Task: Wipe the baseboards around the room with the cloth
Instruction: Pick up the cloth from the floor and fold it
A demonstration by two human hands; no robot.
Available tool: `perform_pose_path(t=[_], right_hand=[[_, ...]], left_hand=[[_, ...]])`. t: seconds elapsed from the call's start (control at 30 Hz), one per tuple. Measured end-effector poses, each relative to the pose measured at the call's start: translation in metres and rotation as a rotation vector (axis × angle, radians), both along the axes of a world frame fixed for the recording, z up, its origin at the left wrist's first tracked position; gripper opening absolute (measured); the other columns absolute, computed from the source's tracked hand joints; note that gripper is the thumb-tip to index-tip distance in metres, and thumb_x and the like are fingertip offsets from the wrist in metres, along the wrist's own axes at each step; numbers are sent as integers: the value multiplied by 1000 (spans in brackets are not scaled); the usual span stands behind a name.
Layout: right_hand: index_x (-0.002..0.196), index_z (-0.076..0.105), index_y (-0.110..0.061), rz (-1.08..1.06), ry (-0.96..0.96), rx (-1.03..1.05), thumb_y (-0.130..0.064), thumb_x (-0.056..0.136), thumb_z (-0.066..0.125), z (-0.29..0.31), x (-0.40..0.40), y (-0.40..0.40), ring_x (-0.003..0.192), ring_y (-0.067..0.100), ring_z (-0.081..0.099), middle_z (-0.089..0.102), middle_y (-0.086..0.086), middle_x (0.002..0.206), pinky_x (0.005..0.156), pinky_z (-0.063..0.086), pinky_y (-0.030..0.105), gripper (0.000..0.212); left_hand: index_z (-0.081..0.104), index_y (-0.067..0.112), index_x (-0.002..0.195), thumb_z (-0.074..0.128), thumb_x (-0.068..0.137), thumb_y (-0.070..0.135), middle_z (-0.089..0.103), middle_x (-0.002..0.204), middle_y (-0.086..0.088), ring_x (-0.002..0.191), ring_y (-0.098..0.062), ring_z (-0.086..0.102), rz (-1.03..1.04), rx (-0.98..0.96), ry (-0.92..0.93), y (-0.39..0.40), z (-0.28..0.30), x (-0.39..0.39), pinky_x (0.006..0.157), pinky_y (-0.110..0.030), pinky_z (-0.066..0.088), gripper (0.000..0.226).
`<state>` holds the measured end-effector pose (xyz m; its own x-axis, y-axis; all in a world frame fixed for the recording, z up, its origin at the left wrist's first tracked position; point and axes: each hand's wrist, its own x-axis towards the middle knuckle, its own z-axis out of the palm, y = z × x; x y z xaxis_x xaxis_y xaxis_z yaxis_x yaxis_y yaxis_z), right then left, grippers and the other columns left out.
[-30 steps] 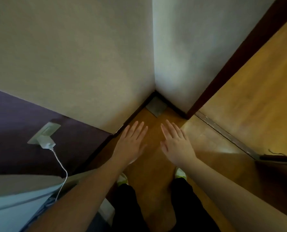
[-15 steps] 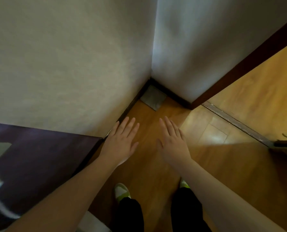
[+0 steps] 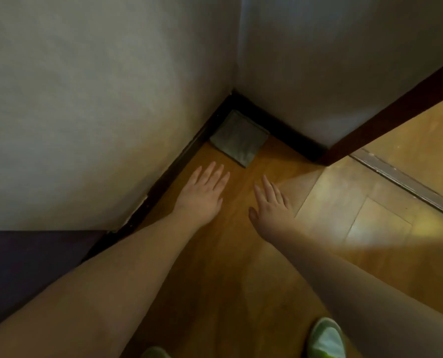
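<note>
The grey cloth (image 3: 238, 138) lies folded flat on the wooden floor (image 3: 215, 267), pushed into the corner where the two walls meet. It is almost a square, so I cannot tell a clear long axis; one of its corners points into the wall corner and the opposite corner points back toward me. Two of its edges lie along the dark baseboard (image 3: 173, 174), which runs along the foot of the left wall (image 3: 99, 112) and continues under the right wall (image 3: 331, 60).

My left hand (image 3: 202, 195) reaches forward with the fingers straight and together, holding nothing, near the cloth but not touching it. My right hand (image 3: 272, 205) is beside it, also with straight fingers and nothing in it, a little farther from the cloth.

To the right, a dark door frame (image 3: 396, 109) ends the wall, and a metal threshold strip (image 3: 406, 187) crosses the floor there. Below, I see my green and white shoe (image 3: 326, 339).
</note>
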<state>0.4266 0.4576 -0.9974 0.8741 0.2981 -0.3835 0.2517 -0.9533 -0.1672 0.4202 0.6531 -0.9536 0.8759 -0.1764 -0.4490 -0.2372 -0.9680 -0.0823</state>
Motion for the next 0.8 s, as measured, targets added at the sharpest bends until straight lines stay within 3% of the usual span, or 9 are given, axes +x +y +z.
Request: perform_pose_path(t=[0.1, 0.33, 0.47, 0.6, 0.8], right_hand=[[155, 6, -27, 0, 1, 7, -49, 99, 37, -49, 17, 8, 150, 21, 0, -6, -1, 163, 119, 8, 41, 68], [155, 6, -28, 81, -2, 17, -48, 99, 34, -136, 83, 32, 150, 23, -5, -11, 2, 163, 119, 5, 45, 65], [154, -7, -33, 125, 85, -12, -62, 98, 16, -176, 104, 30, 148, 20, -16, -24, -1, 160, 119, -3, 43, 67], [151, -16, -37, 102, 7, 29, -70, 90, 3, -205, 104, 25, 144, 13, -26, -30, -8, 157, 117, -12, 43, 72], [152, -16, -33, 115, 24, 22, -72, 90, 5, -211, 111, 25, 143, 12, -28, -31, -8, 157, 113, -18, 43, 76]], left_hand=[[-7, 20, 159, 26, 106, 42, -14, 167, -4, 152, -23, -16, 43, -23, 62, -9, -55, 9, 124, -44, -6, 66], [-7, 25, 159, 24, 106, 47, -19, 165, 0, 152, -20, -18, 115, -38, 103, 7, -143, 59, 123, -43, -8, 66], [-11, 28, 158, 25, 103, 57, -23, 164, 3, 152, -19, -17, 182, -51, 207, 6, -176, 77, 124, -44, -1, 72], [-13, 29, 157, 34, 100, 61, -21, 165, 5, 153, -20, -13, 222, -78, 143, 0, -209, 80, 122, -44, 8, 81], [-14, 28, 157, 33, 99, 63, -22, 165, 5, 152, -21, -14, 240, -76, 140, -3, -213, 83, 124, -46, 7, 82]])
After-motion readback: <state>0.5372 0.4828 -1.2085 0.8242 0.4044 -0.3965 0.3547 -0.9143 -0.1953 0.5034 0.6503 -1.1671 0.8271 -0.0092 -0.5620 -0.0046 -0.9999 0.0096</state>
